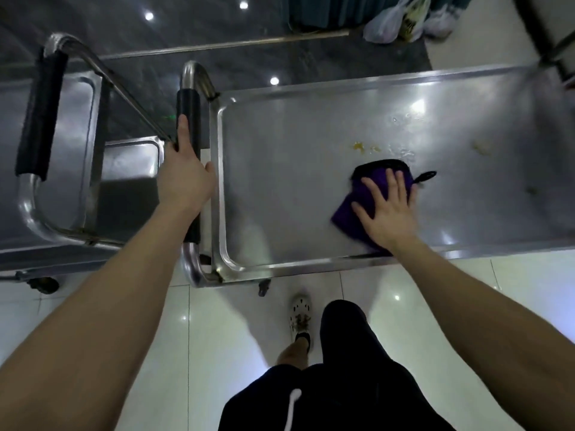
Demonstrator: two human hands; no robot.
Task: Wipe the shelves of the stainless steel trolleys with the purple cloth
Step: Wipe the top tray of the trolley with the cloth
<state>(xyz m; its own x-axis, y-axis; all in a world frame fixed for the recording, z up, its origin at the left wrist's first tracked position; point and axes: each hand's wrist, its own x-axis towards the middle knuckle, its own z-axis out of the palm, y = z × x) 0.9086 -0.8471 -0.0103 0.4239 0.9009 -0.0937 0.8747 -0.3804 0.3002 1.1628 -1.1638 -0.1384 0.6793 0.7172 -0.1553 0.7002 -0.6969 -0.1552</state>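
A stainless steel trolley's top shelf [295, 169] fills the middle and right of the head view. My right hand [389, 214] presses flat, fingers spread, on the purple cloth [367, 194] lying on the shelf near its front rim. Yellow food smears [361, 147] and wet spots lie just beyond the cloth, and another crumb patch [482, 146] sits farther right. My left hand [186, 178] grips the black-padded handle [188, 119] at the trolley's left end, fingers curled round the bar.
A second steel trolley [71, 126] with its own black-padded handle [40, 119] stands close on the left. White tiled floor [435, 306] lies under my legs and white shoe [300, 312]. Plastic bags [395, 23] sit on the floor beyond, top right.
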